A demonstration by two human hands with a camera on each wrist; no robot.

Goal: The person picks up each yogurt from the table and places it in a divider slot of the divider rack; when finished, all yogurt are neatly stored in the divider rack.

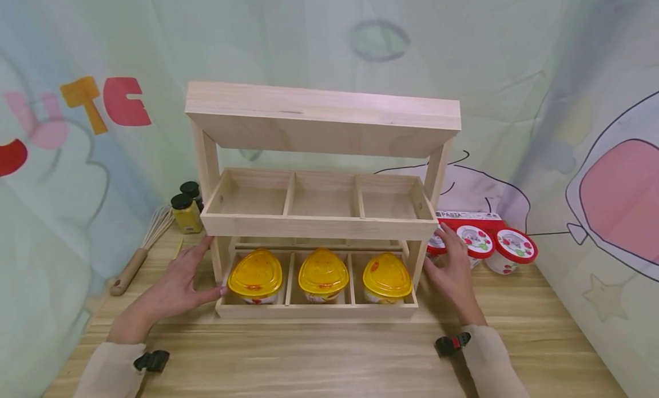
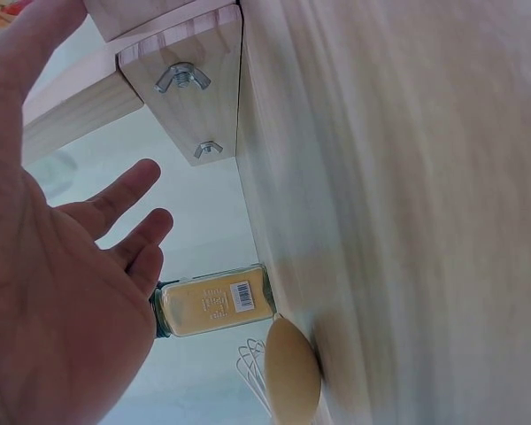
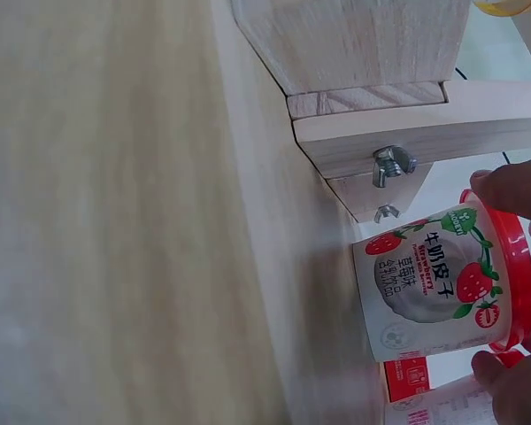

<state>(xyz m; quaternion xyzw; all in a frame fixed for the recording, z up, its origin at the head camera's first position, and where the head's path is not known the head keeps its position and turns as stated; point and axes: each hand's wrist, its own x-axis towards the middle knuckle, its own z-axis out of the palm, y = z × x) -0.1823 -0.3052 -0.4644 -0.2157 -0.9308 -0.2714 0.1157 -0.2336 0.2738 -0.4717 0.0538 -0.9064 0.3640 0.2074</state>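
A two-tier wooden rack (image 1: 319, 227) stands on the table, with three yellow-lidded cups (image 1: 322, 272) in the compartments of its lower tray. My left hand (image 1: 177, 286) is at the rack's left side, fingers spread and thumb at the lower tray's end. In the left wrist view, wing nuts (image 2: 182, 78) show on the rack's side. My right hand (image 1: 453, 272) is beside the rack's right post. Its thumb and fingers grip a strawberry cup (image 3: 434, 279) around the red lid (image 3: 511, 274). The cup stands upright, partly hidden by the rack and hand in the head view.
More red-lidded cups (image 1: 515, 246) stand at the right, by a red box marked PASTA (image 1: 471, 218). At the left are a whisk (image 1: 139, 255) and two black-capped jars (image 1: 186, 215). The upper tray (image 1: 319, 226) has three bare compartments. A printed curtain hangs behind.
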